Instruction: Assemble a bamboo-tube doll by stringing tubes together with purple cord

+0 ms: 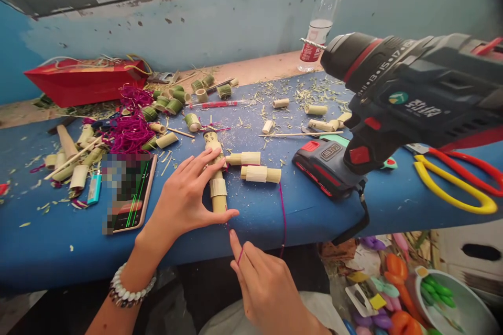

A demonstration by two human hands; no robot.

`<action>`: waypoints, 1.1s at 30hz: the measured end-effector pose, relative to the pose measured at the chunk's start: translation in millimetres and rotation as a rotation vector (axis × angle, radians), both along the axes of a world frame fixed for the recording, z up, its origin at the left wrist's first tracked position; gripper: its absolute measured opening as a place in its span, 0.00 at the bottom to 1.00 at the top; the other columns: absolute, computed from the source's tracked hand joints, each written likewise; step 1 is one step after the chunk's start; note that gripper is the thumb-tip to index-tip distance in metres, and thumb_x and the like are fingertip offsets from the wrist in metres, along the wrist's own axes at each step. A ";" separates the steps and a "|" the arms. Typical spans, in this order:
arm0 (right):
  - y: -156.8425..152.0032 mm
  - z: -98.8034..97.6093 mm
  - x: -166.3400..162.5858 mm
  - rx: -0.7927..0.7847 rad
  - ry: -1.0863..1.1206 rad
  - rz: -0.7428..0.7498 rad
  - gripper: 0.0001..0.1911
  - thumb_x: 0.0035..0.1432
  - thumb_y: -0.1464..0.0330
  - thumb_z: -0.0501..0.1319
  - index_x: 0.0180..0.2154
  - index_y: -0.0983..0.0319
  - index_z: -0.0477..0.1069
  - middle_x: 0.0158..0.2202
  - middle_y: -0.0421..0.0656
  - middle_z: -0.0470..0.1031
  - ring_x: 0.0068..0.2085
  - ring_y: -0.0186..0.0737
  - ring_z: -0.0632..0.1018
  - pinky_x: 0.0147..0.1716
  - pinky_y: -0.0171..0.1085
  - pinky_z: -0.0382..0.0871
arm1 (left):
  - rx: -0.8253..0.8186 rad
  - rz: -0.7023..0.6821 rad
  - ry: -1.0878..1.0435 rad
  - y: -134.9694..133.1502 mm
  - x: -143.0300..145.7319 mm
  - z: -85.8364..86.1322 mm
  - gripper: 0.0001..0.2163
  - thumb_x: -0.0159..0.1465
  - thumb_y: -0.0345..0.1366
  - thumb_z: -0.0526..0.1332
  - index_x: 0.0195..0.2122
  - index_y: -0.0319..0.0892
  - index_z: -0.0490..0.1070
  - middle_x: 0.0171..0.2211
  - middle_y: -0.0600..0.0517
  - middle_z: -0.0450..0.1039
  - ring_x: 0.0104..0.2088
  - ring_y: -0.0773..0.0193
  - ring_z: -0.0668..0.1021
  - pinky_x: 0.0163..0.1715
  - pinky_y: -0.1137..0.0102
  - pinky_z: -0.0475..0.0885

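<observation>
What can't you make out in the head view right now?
All in the head view:
Phone screen: pixelated, so its content is unreadable.
Power drill: rear cut off by the right edge.
Bamboo tube: middle hidden behind the left hand.
Right hand: wrist cut off by the bottom edge; its fingers hide part of the magenta cord.

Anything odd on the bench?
The cordless drill looks precarious: it stands top-heavy on its battery near the front edge of the blue table. A smartphone also lies close to loose bamboo offcuts.
</observation>
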State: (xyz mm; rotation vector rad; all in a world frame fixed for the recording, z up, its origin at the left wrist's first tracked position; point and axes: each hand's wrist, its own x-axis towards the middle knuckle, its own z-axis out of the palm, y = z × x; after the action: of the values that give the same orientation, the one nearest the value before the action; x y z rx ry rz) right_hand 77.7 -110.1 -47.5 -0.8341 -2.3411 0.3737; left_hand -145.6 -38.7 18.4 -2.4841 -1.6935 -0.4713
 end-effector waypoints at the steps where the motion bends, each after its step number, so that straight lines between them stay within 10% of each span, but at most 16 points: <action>1: -0.1 -0.1 0.1 0.003 -0.001 0.000 0.21 0.76 0.75 0.48 0.63 0.79 0.65 0.30 0.43 0.70 0.28 0.37 0.73 0.23 0.38 0.62 | 0.001 0.001 0.001 0.0 0.1 0.0 0.43 0.58 0.64 0.68 0.68 0.42 0.65 0.70 0.39 0.64 0.69 0.40 0.69 0.67 0.47 0.66; 11: -6.0 0.2 4.6 -0.053 0.022 0.003 0.22 0.77 0.73 0.47 0.66 0.75 0.63 0.32 0.44 0.74 0.29 0.38 0.76 0.23 0.36 0.67 | -0.039 0.006 0.072 -1.9 0.5 3.7 0.43 0.59 0.65 0.66 0.68 0.42 0.63 0.72 0.40 0.61 0.70 0.41 0.67 0.71 0.43 0.57; 19: -28.6 0.7 23.0 -0.083 0.194 0.093 0.21 0.77 0.71 0.46 0.61 0.70 0.70 0.68 0.61 0.65 0.52 0.42 0.83 0.41 0.33 0.78 | -0.073 0.018 0.109 -3.1 0.3 4.0 0.46 0.59 0.67 0.65 0.70 0.41 0.60 0.74 0.38 0.57 0.72 0.41 0.64 0.72 0.41 0.56; 22: -42.2 -5.6 36.6 -0.191 0.240 0.130 0.21 0.78 0.68 0.44 0.45 0.65 0.75 0.51 0.52 0.82 0.42 0.36 0.85 0.36 0.31 0.75 | -0.064 0.015 0.123 -3.2 -0.7 1.5 0.46 0.59 0.66 0.65 0.71 0.41 0.59 0.74 0.38 0.57 0.72 0.40 0.65 0.72 0.41 0.55; 25: -57.3 -10.1 59.6 -0.341 0.074 0.134 0.28 0.80 0.64 0.41 0.28 0.60 0.67 0.24 0.38 0.76 0.26 0.33 0.78 0.30 0.33 0.68 | -0.050 0.007 0.144 -3.2 -1.7 -0.5 0.46 0.60 0.66 0.65 0.71 0.41 0.58 0.74 0.38 0.56 0.72 0.40 0.64 0.73 0.40 0.52; 33: -47.0 -2.1 188.9 -0.704 -0.184 0.024 0.25 0.76 0.60 0.52 0.27 0.59 0.72 0.23 0.38 0.75 0.28 0.36 0.77 0.31 0.33 0.67 | -0.051 -0.007 0.155 -4.6 -0.6 1.0 0.43 0.65 0.66 0.59 0.72 0.42 0.56 0.74 0.38 0.55 0.72 0.39 0.63 0.72 0.36 0.48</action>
State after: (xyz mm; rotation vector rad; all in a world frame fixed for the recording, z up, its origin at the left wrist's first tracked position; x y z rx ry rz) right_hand 266.6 -157.2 -49.6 -1.1935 -2.3985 1.2196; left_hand -146.2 -43.3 19.4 -2.4901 -1.6575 -0.2320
